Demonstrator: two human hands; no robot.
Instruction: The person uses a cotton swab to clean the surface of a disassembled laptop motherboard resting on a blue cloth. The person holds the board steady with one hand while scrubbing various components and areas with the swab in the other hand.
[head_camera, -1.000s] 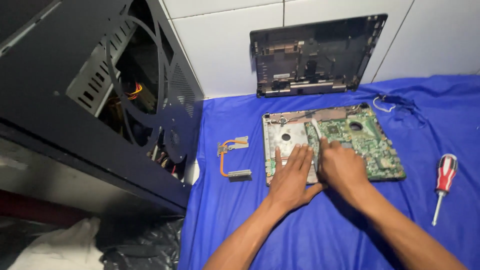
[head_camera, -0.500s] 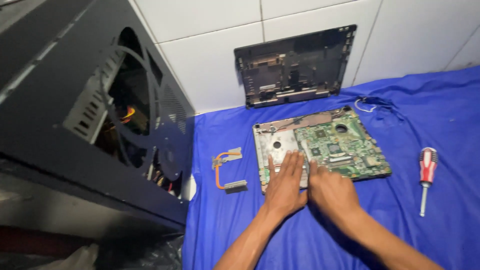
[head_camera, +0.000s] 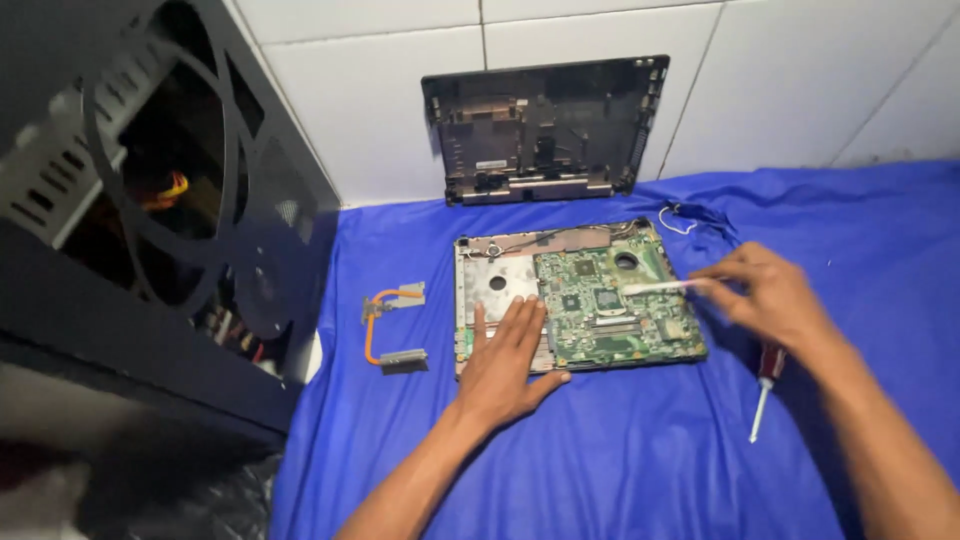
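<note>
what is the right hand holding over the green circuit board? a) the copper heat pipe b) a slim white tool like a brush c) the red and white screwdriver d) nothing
b: the right hand pinches a slim white tool whose tip reaches over the green circuit board, while the screwdriver lies on the blue cloth and the copper heat pipe lies off to the left.

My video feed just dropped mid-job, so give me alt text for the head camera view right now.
A person's left hand lies flat on the near left part of an opened laptop base with a green circuit board, while the right hand holds a thin white tool over the board. They are on a blue cloth; a copper heat pipe lies to the left.
</note>
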